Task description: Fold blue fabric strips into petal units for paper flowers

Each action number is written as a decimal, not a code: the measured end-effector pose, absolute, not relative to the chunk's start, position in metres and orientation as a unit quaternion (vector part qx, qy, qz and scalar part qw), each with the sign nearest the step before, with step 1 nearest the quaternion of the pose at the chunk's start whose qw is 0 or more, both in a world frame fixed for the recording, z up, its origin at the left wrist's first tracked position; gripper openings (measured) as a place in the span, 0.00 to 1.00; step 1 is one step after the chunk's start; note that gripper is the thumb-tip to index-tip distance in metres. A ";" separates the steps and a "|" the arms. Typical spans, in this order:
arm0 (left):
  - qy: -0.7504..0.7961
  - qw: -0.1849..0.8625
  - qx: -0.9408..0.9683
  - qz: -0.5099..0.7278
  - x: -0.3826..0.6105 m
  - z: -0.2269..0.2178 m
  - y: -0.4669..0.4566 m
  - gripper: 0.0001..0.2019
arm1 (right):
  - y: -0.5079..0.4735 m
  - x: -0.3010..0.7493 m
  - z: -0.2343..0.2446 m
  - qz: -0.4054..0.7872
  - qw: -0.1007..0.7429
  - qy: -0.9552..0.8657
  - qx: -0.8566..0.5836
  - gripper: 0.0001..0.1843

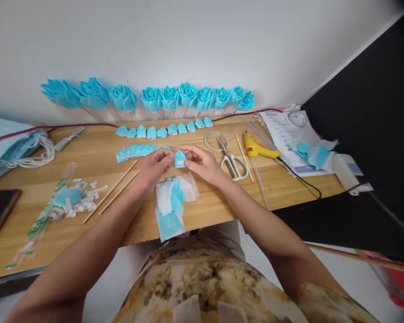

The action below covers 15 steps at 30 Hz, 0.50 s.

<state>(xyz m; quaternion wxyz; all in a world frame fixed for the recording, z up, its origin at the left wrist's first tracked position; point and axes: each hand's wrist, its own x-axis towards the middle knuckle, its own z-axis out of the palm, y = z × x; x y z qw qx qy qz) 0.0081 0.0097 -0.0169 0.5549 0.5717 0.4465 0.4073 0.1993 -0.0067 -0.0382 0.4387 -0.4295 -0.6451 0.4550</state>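
Note:
A small folded blue petal piece [179, 159] is pinched between both hands above the wooden table [222, 206]. My left hand [155, 166] grips its left side with curled fingers. My right hand [202, 163] holds its right edge with thumb and forefinger. Just below the hands lies a loose pile of blue and white fabric sheets [173, 202] at the table's front edge. Behind the hands run two rows of folded blue petals [164, 131], and a nearer overlapping row [138, 151].
Several finished blue flowers on sticks [148, 96] lean against the wall. Scissors [233, 161], a yellow glue gun [257, 149] with black cord, and a tape ring [215, 139] lie right. Wooden sticks [114, 188], white scraps [81, 197] and elastic loops [33, 154] lie left.

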 end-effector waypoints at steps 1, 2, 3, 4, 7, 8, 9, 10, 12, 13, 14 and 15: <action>0.451 0.550 0.576 0.403 0.008 -0.017 0.010 0.09 | -0.006 0.199 -0.040 0.448 0.438 -0.649 -0.432 0.25; 0.456 0.545 0.580 0.397 0.008 -0.017 0.010 0.10 | -0.005 0.199 -0.041 0.441 0.436 -0.654 -0.433 0.25; 0.462 0.540 0.585 0.391 0.008 -0.018 0.011 0.11 | -0.005 0.198 -0.042 0.432 0.434 -0.662 -0.432 0.25; 0.467 0.534 0.589 0.387 0.008 -0.019 0.012 0.11 | -0.004 0.198 -0.042 0.422 0.431 -0.671 -0.432 0.25; 0.478 0.512 0.600 0.388 0.006 -0.023 0.014 0.12 | -0.004 0.203 -0.034 0.354 0.413 -0.709 -0.449 0.25; 0.480 0.505 0.603 0.389 0.005 -0.024 0.015 0.12 | -0.005 0.208 -0.027 0.314 0.402 -0.723 -0.465 0.25; 0.484 0.499 0.605 0.389 0.004 -0.025 0.016 0.12 | -0.007 0.215 -0.020 0.258 0.382 -0.738 -0.493 0.24; 0.487 0.494 0.608 0.387 0.003 -0.025 0.016 0.12 | -0.010 0.223 -0.012 0.205 0.353 -0.748 -0.523 0.24; 0.490 0.490 0.609 0.386 0.003 -0.025 0.017 0.12 | -0.019 0.243 0.003 0.132 0.295 -0.746 -0.583 0.23; 0.489 0.492 0.607 0.388 0.003 -0.024 0.017 0.13 | -0.024 0.254 0.008 0.107 0.261 -0.739 -0.611 0.22; 0.485 0.494 0.606 0.391 0.003 -0.024 0.017 0.13 | -0.029 0.265 0.012 0.081 0.226 -0.730 -0.640 0.21; 0.481 0.496 0.606 0.394 0.003 -0.024 0.017 0.13 | -0.035 0.275 0.014 0.061 0.185 -0.716 -0.670 0.20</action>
